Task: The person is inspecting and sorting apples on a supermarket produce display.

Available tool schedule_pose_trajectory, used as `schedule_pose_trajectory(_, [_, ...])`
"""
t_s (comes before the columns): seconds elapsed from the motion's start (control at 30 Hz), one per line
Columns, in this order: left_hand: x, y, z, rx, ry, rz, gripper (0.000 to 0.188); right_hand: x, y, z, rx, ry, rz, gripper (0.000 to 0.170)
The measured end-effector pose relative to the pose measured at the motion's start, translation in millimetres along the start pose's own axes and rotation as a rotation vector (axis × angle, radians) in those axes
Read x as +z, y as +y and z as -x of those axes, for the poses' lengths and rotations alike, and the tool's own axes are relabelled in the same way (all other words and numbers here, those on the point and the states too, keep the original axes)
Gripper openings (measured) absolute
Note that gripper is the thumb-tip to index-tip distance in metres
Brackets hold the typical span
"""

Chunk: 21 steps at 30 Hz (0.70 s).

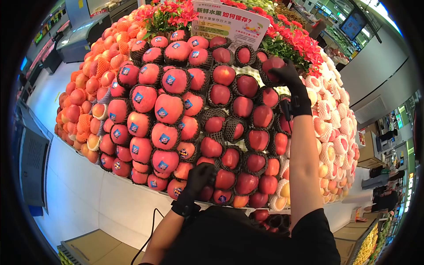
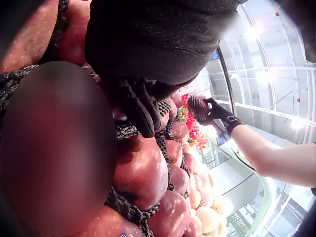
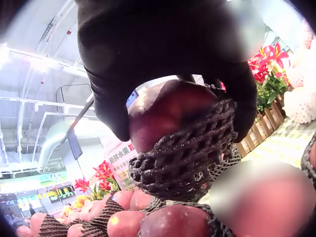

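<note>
My black-gloved right hand (image 1: 287, 75) grips a dark red apple (image 1: 272, 66) at the upper right of the pile. In the right wrist view the fingers curve round this apple (image 3: 170, 111), and a black foam net (image 3: 187, 153) covers its lower part. The left wrist view also shows the right hand (image 2: 213, 111) holding the netted apple (image 2: 198, 107) up. My gloved left hand (image 1: 202, 177) rests at the front of the dark red apples, its fingers bent downward; in the left wrist view the hand (image 2: 140, 103) lies against apples, and whether it grips one is hidden.
Stickered apples (image 1: 164, 112) in black nets fill the middle. White-netted fruit (image 1: 329, 132) stands on the right, orange-netted fruit (image 1: 84, 123) on the left. A printed sign (image 1: 229, 22) and red flowers (image 1: 296, 42) line the back. A checkered cloth (image 1: 247, 73) shows between apples.
</note>
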<state>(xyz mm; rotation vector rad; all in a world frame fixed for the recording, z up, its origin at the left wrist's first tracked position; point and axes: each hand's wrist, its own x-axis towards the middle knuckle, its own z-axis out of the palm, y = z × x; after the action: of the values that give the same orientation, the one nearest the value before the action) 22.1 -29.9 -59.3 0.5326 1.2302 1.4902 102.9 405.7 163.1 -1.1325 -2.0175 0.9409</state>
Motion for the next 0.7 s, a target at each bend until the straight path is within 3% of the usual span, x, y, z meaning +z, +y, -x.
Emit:
schedule_pose_trajectory(0.07, [-1, -3, -2, 0.017, -0.006, -0.044, 0.014, -3, 16, 13, -0.081, 0.008, -0.023, 0.09])
schedule_pose_trajectory(0.17, [-4, -8, -4, 0.057, -0.01, -0.072, 0.015, -4, -13, 82, -0.058, -0.048, -0.197, 0.093])
schedule_pose_trajectory(0.37, [-3, 9, 2, 0.018, -0.006, 0.017, 0.016, 5, 1, 179, -0.01, -0.037, -0.392, 0.101])
schedule_pose_trajectory(0.43, [5, 25, 0, 0.12, -0.015, -0.01, 0.016, 11, 6, 211, -0.031, -0.028, -0.483, 0.101])
schedule_pose_trajectory(0.47, [8, 32, -2, 0.157, -0.012, -0.07, 0.017, 21, 29, 220, -0.131, 0.003, -0.395, 0.101])
schedule_pose_trajectory(0.7, [48, 75, 0, 0.353, -0.134, -0.085, 0.034, 46, 25, 310, -0.076, -0.016, -0.388, 0.101])
